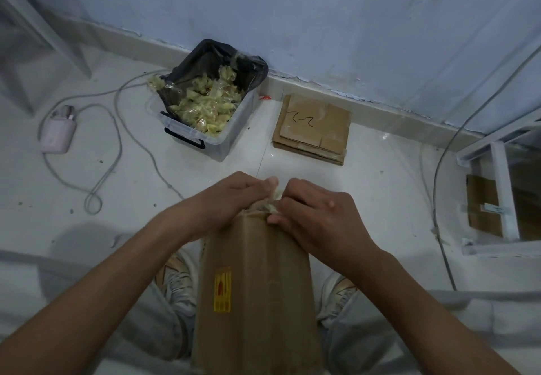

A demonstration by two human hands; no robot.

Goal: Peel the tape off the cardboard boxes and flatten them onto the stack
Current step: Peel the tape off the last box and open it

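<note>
A tall brown cardboard box [257, 287] with a yellow and red label stands between my knees. My left hand [231, 202] grips its far top edge on the left. My right hand [319, 213] pinches a crumpled strip of clear tape [273, 202] at that same edge, right beside my left thumb. A stack of flattened cardboard [313, 129] lies on the floor ahead by the wall. A clear plastic bin [205, 105] lined with a black bag holds a heap of balled-up tape.
A pink device [57, 133] with grey cables lies on the white floor at left. A white metal rack [497, 196] with cardboard under it stands at right. A grey cable [439, 187] runs down past it. My shoes show beside the box.
</note>
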